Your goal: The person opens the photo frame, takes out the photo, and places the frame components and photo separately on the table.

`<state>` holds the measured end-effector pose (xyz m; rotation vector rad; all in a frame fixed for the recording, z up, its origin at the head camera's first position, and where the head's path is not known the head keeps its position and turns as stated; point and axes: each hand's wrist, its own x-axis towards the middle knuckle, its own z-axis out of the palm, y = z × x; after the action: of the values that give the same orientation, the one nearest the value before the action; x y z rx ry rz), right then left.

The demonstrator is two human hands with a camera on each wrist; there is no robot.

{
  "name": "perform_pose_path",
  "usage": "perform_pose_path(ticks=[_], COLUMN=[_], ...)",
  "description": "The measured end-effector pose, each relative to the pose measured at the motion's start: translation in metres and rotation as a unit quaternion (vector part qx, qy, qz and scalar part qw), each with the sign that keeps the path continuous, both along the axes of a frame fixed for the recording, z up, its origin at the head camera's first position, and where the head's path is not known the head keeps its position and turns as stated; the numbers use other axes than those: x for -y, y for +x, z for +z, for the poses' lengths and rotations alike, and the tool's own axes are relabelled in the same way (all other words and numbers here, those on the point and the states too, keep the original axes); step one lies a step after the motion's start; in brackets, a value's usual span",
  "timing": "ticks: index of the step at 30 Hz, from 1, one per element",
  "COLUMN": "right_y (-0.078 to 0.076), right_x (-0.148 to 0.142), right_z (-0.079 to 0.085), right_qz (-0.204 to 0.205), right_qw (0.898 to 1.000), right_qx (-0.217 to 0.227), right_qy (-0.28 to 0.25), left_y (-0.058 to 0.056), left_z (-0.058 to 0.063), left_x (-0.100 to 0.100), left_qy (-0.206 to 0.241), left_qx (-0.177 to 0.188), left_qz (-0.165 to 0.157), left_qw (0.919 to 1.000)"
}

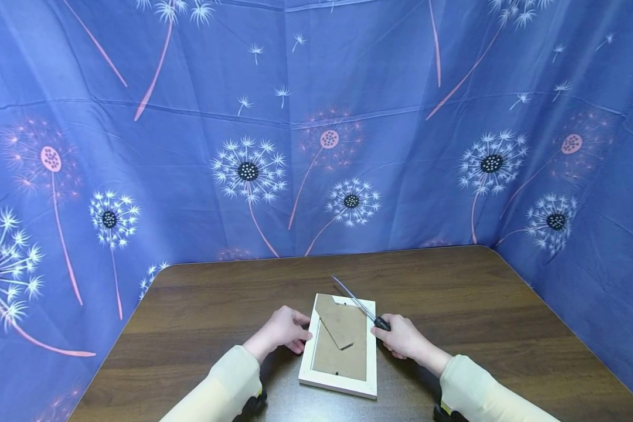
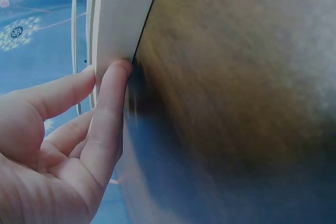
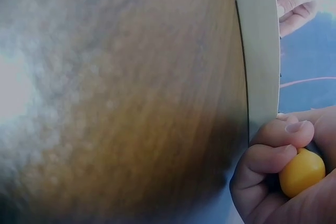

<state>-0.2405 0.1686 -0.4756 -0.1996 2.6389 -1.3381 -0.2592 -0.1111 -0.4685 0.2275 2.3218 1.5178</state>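
A white picture frame [image 1: 337, 383] lies back side up on the table, its brown backing board [image 1: 350, 328] showing. A dark line and a small dark piece [image 1: 346, 347] mark the board. My left hand [image 1: 286, 331] holds the frame's left edge; in the left wrist view, the thumb rests at the back rim and the index fingertip touches the side. My right hand [image 1: 401, 335] grips a screwdriver [image 1: 382, 323] by its black handle, beside the frame's right edge. Its long shaft slants up and left over the frame's top right corner. A yellow handle end [image 3: 303, 173] shows in the right wrist view.
The brown wooden table [image 1: 216, 293] stretches out around the frame. Behind it and at its sides hangs a blue cloth [image 1: 411, 193] with a dandelion print. Light sleeves [image 1: 227, 381] cover both forearms, and dark wrist gear [image 1: 253, 404] sits below them.
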Motion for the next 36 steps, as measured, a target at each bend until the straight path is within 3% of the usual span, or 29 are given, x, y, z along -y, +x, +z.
perform_pose_path(ticks=[22, 29, 36], right_y=[0.004, 0.0, -0.014], right_x=[-0.003, -0.004, -0.007], right_z=[-0.003, 0.003, 0.01], right_qz=[0.017, 0.028, -0.011], right_qw=[0.999, 1.0, 0.999], right_qx=[0.017, 0.012, -0.01], right_qy=[-0.02, 0.005, 0.038], left_y=[-0.011, -0.004, 0.013], left_z=[0.006, 0.001, 0.003], left_x=[0.001, 0.008, 0.014], left_qy=[-0.041, -0.034, -0.049], left_qx=[-0.006, -0.026, -0.03], left_qz=[-0.031, -0.018, -0.021], left_qw=[0.9986, 0.9989, 0.9981])
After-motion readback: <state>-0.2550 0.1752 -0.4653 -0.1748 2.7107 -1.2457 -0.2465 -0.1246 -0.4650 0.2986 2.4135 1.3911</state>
